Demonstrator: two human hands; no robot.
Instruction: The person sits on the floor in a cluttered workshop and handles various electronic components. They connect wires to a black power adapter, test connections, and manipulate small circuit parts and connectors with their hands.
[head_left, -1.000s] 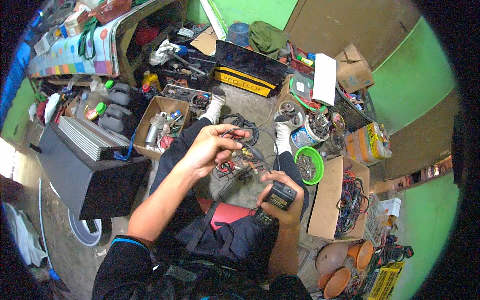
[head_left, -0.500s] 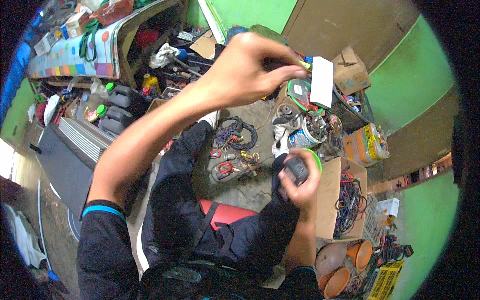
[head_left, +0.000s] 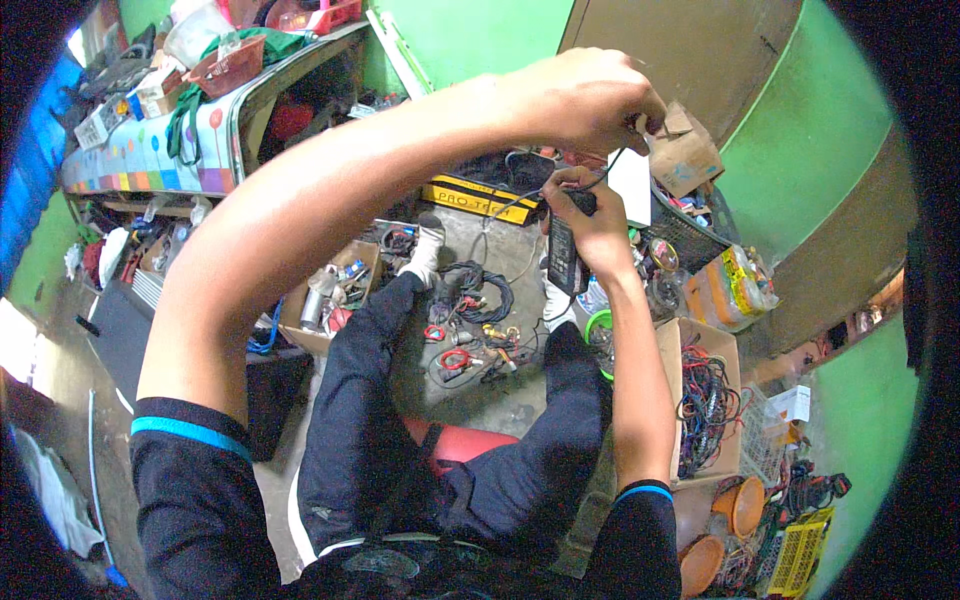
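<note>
My left arm reaches across the upper middle, and my left hand (head_left: pixel 600 100) is closed with its fingertips pinching a thin black cord (head_left: pixel 614 166). Just below it, my right hand (head_left: pixel 603 228) grips a black power adapter (head_left: pixel 566 258), a flat block with a printed label, held upright above my right foot. The cord runs between the two hands; more thin cable (head_left: pixel 490 212) hangs to the left of the adapter. On the floor between my feet lie a coil of black cable (head_left: pixel 490 293) and several small parts with red and yellow pieces.
At right stands a cardboard box (head_left: pixel 668 385) of tangled wires, with orange clay-coloured pots (head_left: pixel 740 507) nearer me. A black-and-yellow case (head_left: pixel 478 197) lies ahead. Another parts box (head_left: pixel 302 337) sits by my left leg. A cloth-covered table (head_left: pixel 150 150) stands far left.
My right hand has risen with the adapter toward my left hand, which has shifted right. A cord now shows between the hands. The view has shifted, bringing the black-and-yellow case into sight.
</note>
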